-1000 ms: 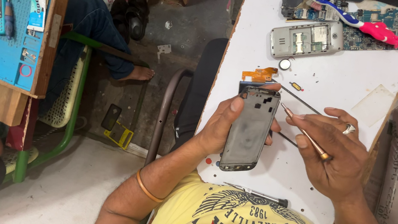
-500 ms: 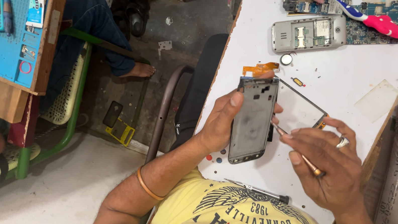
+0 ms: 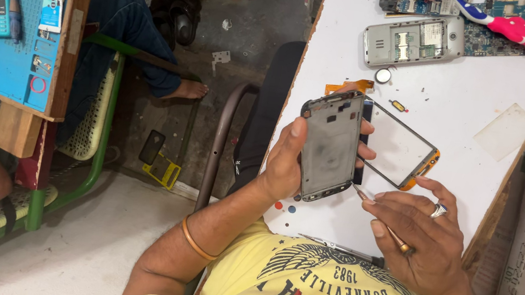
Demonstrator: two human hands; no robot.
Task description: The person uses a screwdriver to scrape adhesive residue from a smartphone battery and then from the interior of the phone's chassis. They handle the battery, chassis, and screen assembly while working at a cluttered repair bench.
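Observation:
My left hand grips a grey phone frame upright over the white table. A clear glass touch panel with an orange flex ribbon swings open from the frame's right side like a door. My right hand pinches a thin metal pry tool, whose tip touches the frame's lower right corner under the glass.
At the table's far end lie an opened silver phone, a circuit board and a pink-and-blue toothbrush. A screwdriver lies near my shirt. Another person's leg and a blue work mat with a phone are left.
The glass panel has lifted off the frame and swung open to the right. My left hand raised and turned the frame; the pry tool slid down to its lower corner.

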